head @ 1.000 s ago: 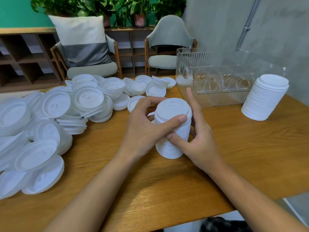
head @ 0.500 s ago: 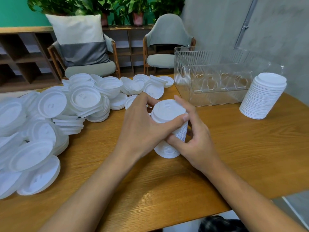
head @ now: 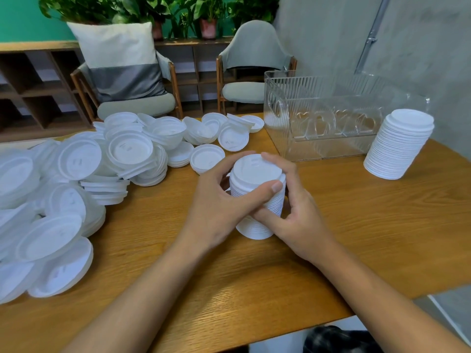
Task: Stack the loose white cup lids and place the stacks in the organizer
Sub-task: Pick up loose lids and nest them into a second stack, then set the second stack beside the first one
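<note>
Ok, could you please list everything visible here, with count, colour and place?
table: one, brown wood, foreground
organizer: one, clear, table's far right
held stack: one, white, table centre
finished stack: one, white, right of the organizer
loose lids: many, white, heaped left and far side
chairs: two, grey-green, behind table
pillow: one, white and grey, on left chair
plants: several, green, on back shelf
left hand: one, grip on held stack's left
right hand: one, grip on its right

We note: white lids [head: 130,149], clear ribbed organizer [head: 318,98], brown wood-grain table [head: 382,225], cushion [head: 119,59] white over grey, green wall [head: 17,19].
</note>
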The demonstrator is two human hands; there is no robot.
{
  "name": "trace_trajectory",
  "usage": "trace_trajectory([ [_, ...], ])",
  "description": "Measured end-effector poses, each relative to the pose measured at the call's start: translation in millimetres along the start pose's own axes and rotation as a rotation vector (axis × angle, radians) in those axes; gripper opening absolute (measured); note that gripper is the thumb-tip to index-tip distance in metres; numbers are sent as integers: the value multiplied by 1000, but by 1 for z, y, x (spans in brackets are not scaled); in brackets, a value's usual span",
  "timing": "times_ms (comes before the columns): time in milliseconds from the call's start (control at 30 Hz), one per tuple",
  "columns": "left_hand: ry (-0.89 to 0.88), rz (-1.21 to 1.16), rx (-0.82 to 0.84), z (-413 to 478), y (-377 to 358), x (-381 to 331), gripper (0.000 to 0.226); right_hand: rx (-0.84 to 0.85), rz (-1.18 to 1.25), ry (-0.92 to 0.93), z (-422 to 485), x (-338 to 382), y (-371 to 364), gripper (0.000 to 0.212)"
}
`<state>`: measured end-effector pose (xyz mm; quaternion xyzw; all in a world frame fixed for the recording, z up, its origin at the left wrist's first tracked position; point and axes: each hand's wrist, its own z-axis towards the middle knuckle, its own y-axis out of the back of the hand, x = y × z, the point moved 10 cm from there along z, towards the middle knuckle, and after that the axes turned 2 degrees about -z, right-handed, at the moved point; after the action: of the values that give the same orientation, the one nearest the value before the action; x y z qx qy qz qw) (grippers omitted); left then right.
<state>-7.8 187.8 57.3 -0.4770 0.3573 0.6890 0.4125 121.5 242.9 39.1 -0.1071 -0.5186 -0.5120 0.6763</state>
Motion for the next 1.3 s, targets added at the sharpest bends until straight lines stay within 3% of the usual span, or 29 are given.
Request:
trace_trajectory([
  [333, -59, 17, 23, -1, -7, -5, 50, 40, -61, -20, -4, -2, -6, 85],
  [533, -75, 56, 26, 0, -8, 6, 62, -45, -197, 21, -14, 0, -4, 112],
  [733, -163, 95, 44, -5, -5, 7, 90, -145, -298, 70, -16, 2, 5, 97],
  [800, -220, 123, -59, -3, 11, 6, 73, -182, -323, 45, -16, -2, 19, 100],
  [867, -265, 226, -98, -3, 17, 6, 41, -222, -329, 16, -18, -7, 36, 103],
  [967, -341, 390, 42, -4, 1, 13, 4, -278, -347, -28, -21, -17, 62, 104],
  [1167, -380, 605, 312, -9, -32, 32, 10, -393, -431, -69, -27, -36, 112, 102],
  [1300, -393, 640, 388, -9, -40, 36, 9, -461, -491, -94, -25, -48, 137, 102],
])
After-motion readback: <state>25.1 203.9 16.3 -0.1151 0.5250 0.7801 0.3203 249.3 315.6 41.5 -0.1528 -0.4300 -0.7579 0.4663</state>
